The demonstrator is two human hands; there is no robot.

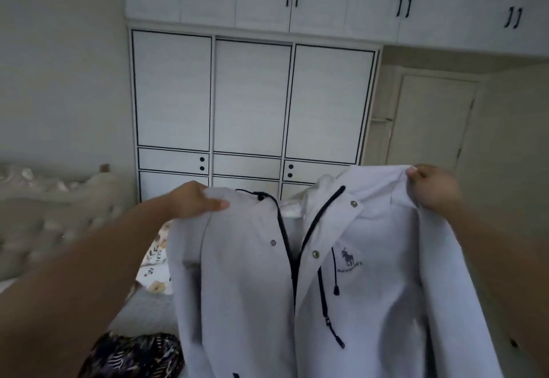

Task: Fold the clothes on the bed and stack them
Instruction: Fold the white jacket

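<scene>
I hold the white jacket point(341, 273) up in front of me by its shoulders, front side toward me, its body hanging down between my arms and out of the bottom of the view. My left hand point(194, 200) has its grip closed on the left shoulder, thumb lying flat across the front of the cloth and the fingers tucked behind it. My right hand point(433, 189) pinches the right shoulder edge, fingers curled over the fabric; that side sits a little higher than the left. The dark zipper point(292, 258) is open at the top, the collar spreads apart, and a dark drawstring point(334, 270) dangles beside a small horse logo point(348, 258) on the chest. Below my left arm lies a dark patterned garment point(136, 354) on the bed point(145, 309), and a floral cloth point(156, 264) shows just behind the jacket's left edge. Beyond the jacket stands a white wardrobe point(252, 95), its doors shut.
</scene>
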